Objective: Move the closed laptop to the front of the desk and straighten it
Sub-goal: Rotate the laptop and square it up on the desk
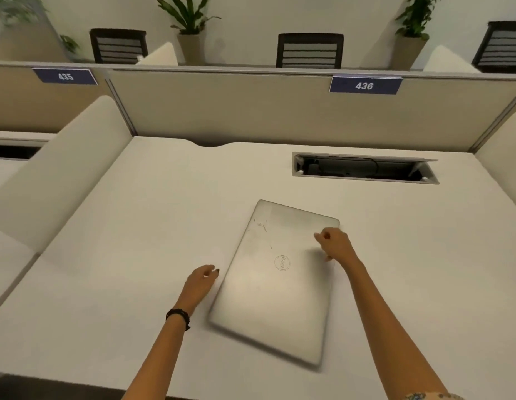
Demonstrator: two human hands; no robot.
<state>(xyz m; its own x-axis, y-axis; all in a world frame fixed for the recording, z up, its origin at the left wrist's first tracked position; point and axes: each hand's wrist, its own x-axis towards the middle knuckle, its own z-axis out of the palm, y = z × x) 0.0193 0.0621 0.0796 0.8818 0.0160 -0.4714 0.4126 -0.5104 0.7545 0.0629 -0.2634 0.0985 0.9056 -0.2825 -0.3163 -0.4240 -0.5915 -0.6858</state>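
A closed silver laptop [275, 287] lies skewed on the white desk [121, 298]. Its long sides run away from me and its far end leans left. The near corner is blurred and sits close to the desk's front edge. My left hand [199, 282] is at the laptop's left long side, curled fingertips against the edge. My right hand [336, 243] is curled over the right long side near the far right corner, gripping that edge. A dark band circles my left wrist.
An open cable hatch [363, 168] is sunk into the desk at the back right. A beige partition [236, 111] labelled 436 closes the back. Cream side dividers stand at the left [63, 174] and right [502, 163]. Chairs and potted plants are beyond the partition.
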